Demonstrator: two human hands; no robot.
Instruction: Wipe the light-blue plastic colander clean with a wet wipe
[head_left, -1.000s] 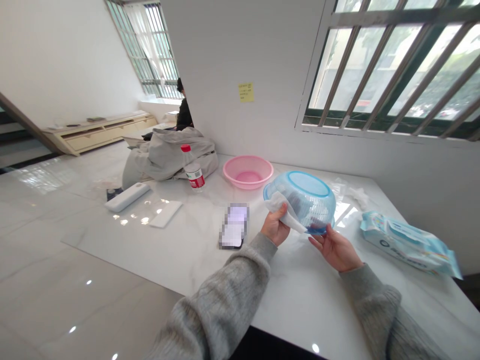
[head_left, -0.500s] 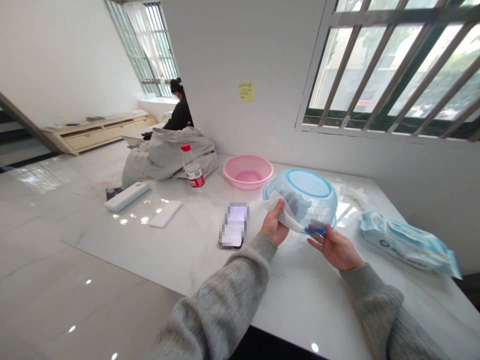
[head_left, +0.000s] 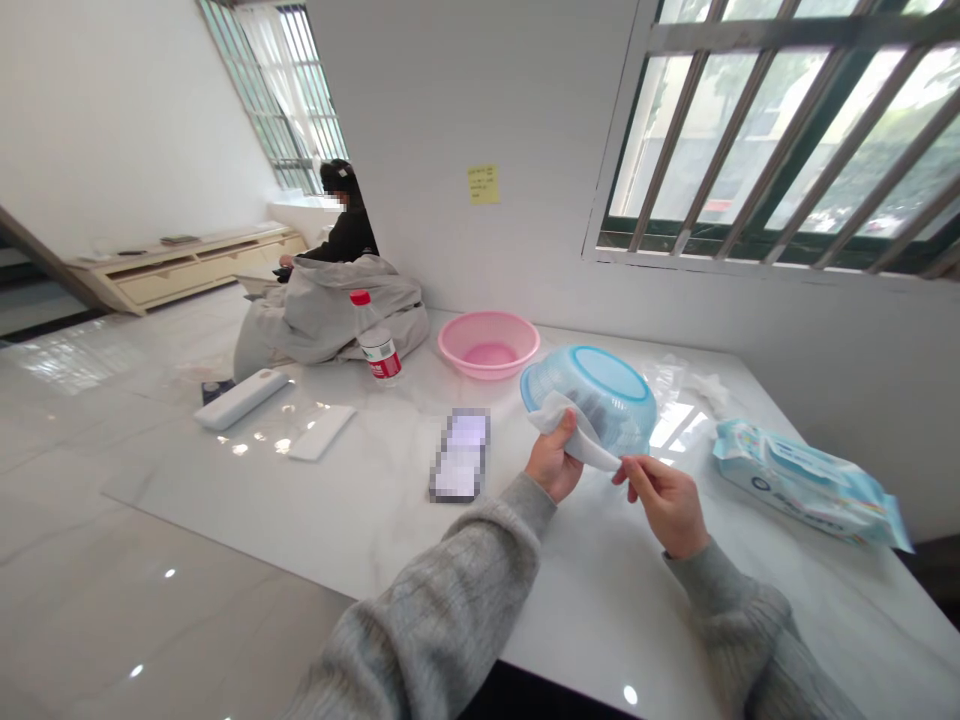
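R hand (head_left: pixel 664 505) has dropped off the strainer (head_left: pixel 592 395) since last frame & now sits clear of it, lower right. Far left, a cream sideboard (head_left: pixel 180 270) runs along the wall; a seated person (head_left: pixel 345 215) in a dark top is behind a grey cloth heap (head_left: pixel 330 325) at the end of the white marble table (head_left: pixel 360 530). On the table: white case (head_left: pixel 241 399), white bar (head_left: pixel 321 432), water bottle (head_left: pixel 377 340) w/ red cap, then pink basin (head_left: pixel 488 343) at the back. Blurred phone (head_left: pixel 460 455) lies just left of L hand (head_left: pixel 553 458), nothing between them. L hand is closed on the strainer's near rim, w/ a white wipe (head_left: pixel 574 435) pressed under the fingers. Strainer is blue, tilted, held above the table, just in front of the basin, not touching it. R thumb & forefinger are nearly together right at the wipe's tip; can't tell if pinching it. Wipes pack (head_left: pixel 806 485) lies on the table far right, well apart from R hand.
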